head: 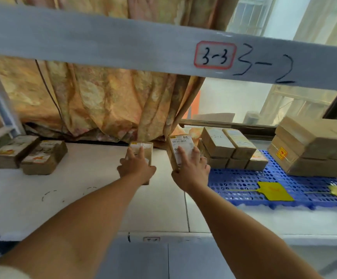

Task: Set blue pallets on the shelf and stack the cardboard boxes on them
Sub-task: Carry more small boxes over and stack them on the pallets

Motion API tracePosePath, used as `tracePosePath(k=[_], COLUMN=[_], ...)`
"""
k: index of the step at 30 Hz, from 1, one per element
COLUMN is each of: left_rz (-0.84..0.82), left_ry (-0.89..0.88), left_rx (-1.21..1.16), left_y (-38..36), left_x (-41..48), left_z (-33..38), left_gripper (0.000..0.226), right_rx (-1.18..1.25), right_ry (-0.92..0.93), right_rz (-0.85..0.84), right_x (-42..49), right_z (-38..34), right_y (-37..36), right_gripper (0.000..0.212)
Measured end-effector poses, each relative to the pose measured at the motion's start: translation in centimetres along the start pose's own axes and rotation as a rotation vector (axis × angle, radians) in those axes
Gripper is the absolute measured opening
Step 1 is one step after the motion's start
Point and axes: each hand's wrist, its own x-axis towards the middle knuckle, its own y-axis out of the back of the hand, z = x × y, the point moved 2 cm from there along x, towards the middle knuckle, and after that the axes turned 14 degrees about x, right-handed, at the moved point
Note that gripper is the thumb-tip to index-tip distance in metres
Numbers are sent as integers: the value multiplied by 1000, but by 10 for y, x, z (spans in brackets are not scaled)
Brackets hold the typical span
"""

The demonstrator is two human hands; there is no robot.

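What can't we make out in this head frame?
- Left hand: covers the small box; grip and the box's lower part hidden.
- Right hand: covers much of the labelled box; label print too small to read.
- Blue pallet: right end cut off by the frame edge; its back is hidden by stacked boxes.
- Yellow tags: markings blurred.
- Far-left boxes: writing blurred.

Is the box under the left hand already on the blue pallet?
No. That box sits on the bare white shelf, left of the blue pallet.

Head-worn camera, close, facing forward-down into white shelf (83, 188)
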Motion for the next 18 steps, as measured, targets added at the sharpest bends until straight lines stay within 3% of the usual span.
tracePosePath(k=[5, 11, 18], left_rz=[93, 250, 243], left_ry=[0, -150, -274], left_rx=[-53, 7, 4], left_y=[24, 54, 77], left_x=[-16, -21, 1], left_z=[52, 98, 151], left_gripper=[76, 78, 81], right_rx=[67, 103, 20], right_ry=[32, -11, -57], right_rz=[143, 234, 308], right_x=[17, 43, 61], right_z=[39, 75, 96], right_y=[51, 100, 130], right_gripper=[73, 70, 71])
